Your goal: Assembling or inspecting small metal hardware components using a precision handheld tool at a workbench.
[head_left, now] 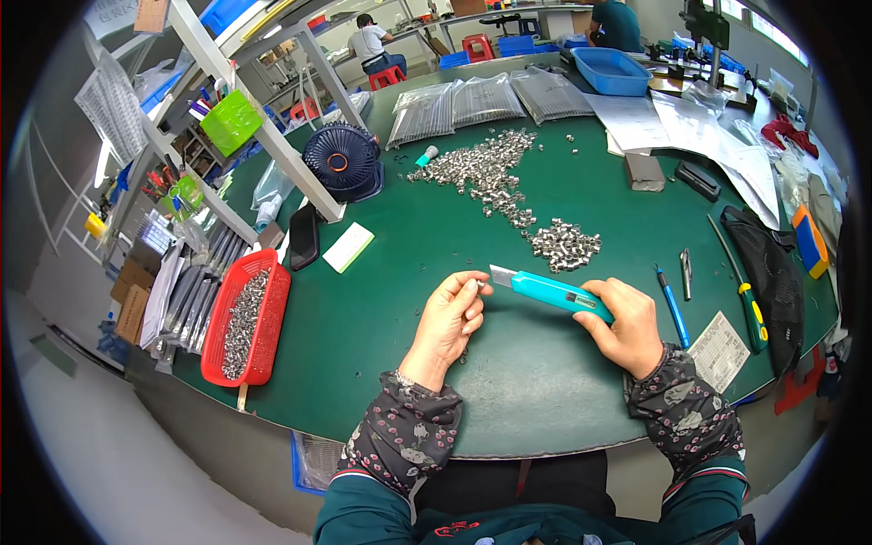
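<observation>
My right hand (625, 325) grips a teal utility knife (549, 292) with its blade out, pointing left. My left hand (451, 316) pinches a small silver metal part (480, 284) between thumb and fingers, right at the blade's tip. Both hands hover over the green table (536, 381), near its front edge. Just beyond them lies a small heap of silver metal parts (565, 245), and a longer scatter of the same parts (486, 168) trails toward the back.
A red basket (269, 322) with metal parts sits at the left. A dark fan (341, 162), a black phone (303, 236) and a white card (348, 247) lie behind it. A blue pen (673, 307), green-handled screwdriver (749, 309), papers and bagged parts (481, 100) lie right and back.
</observation>
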{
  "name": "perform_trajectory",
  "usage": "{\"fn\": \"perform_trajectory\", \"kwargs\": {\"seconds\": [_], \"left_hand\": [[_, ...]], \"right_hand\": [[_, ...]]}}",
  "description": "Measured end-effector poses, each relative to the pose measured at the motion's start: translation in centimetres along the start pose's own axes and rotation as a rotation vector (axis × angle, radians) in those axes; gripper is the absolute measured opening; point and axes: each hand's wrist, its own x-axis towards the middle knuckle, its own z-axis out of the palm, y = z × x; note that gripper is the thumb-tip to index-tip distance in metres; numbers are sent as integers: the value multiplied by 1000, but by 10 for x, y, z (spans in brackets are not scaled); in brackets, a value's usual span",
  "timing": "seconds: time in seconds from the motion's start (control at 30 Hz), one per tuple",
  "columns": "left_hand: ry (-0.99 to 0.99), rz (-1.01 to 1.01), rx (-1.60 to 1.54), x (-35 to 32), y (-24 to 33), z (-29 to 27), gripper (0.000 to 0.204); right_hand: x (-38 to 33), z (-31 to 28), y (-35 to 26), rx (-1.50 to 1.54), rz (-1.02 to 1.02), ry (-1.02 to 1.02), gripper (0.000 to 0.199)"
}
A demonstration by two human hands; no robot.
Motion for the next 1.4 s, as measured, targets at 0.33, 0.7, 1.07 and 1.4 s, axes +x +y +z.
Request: {"fn": "perform_trajectory", "kwargs": {"seconds": [0.33,0.7,1.07,1.4], "left_hand": [[-23,-33,-56,-3,5,0,11],[-61,-26,-71,-1,2,-4,11],[-58,-25,-98,-1,2,-4,9],[-16,52,51,0,0,-2,8]], "right_hand": [[0,0,1,56,14,-8,24],[0,0,3,126,46,-62,25],[-2,0,7,290,170,-193,26],[-5,1,0,149,109,-125,24]]}}
